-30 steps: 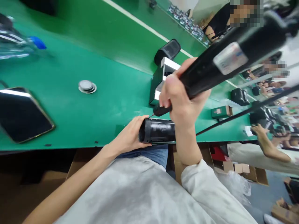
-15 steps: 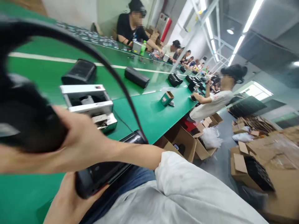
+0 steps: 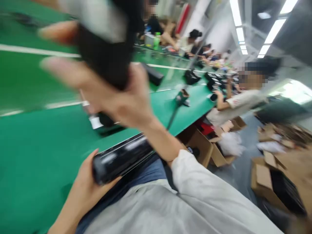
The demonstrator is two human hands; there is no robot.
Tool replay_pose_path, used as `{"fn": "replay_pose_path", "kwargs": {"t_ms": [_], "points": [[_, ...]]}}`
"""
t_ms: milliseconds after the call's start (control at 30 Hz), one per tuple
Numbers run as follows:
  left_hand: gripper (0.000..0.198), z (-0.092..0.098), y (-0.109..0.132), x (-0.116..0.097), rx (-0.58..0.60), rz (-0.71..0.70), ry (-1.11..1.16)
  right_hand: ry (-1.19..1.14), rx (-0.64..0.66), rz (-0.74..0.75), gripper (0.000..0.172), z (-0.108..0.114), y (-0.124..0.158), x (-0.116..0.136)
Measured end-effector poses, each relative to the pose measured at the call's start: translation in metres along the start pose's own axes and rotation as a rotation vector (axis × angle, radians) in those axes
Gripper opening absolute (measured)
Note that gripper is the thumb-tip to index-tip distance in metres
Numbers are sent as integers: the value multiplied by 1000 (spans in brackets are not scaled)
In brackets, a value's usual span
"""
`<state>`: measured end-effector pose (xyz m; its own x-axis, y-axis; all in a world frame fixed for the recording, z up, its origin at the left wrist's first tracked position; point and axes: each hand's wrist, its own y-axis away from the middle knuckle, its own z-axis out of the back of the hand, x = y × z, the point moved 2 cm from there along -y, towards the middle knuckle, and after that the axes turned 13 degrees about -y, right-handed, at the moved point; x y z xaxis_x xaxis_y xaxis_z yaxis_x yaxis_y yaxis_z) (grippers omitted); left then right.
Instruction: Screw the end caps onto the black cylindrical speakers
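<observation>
A long, glossy black casing (image 3: 122, 158) with rounded ends lies slanted across my lap at the table edge. My left hand (image 3: 89, 183) is closed around its near left end, thumb and fingers on opposite sides. Raised above the green table, my right hand (image 3: 119, 94) grips a black object with a grey-white part (image 3: 104, 48), too smeared by motion for its kind to show. Behind my right wrist, a partly hidden white-and-dark fixture (image 3: 96, 123) stands on the table. My right forearm covers the far end of the casing.
Farther along the green table (image 3: 48, 146) are a small open carton (image 3: 182, 97) and several black casings (image 3: 191, 77). A co-worker in a light shirt (image 3: 240, 100) works at the right edge. Open cardboard boxes (image 3: 203, 144) stand on the floor beside me.
My right hand has swung up and to the right in view with the black object, turning it upright. My left hand still holds the casing. The whole view has shifted.
</observation>
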<state>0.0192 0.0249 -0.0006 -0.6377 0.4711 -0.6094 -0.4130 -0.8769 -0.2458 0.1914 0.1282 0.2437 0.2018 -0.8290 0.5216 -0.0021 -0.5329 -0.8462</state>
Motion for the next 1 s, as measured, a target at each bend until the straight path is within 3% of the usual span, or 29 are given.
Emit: {"fn": "replay_pose_path", "kwargs": {"t_ms": [100,200,267,367,433,633,733,800,933,1000], "points": [[116,3,10,5,-14,40,8,-72,-144,13,42,32,-23,-21],[119,5,9,4,12,51,49,-10,-164,-27,56,48,-32,-50],[119,6,8,1,20,56,64,25,-152,-22,56,48,-32,-58],[119,8,9,-3,28,48,78,34,-148,-1,38,40,-29,-62],[119,8,10,-2,31,49,80,41,-155,-15,36,34,-26,-69],[121,5,10,1,31,49,79,129,-209,-165,72,43,-16,-108],[122,6,9,-1,27,53,88,71,-185,-200,79,51,-14,-112],[120,7,9,-2,33,55,99,61,-175,-158,69,49,-14,-100],[121,8,8,-3,46,63,115,-20,-182,9,15,31,-15,-60],[122,8,8,-3,47,69,115,-78,-184,65,12,22,-14,-50]]}}
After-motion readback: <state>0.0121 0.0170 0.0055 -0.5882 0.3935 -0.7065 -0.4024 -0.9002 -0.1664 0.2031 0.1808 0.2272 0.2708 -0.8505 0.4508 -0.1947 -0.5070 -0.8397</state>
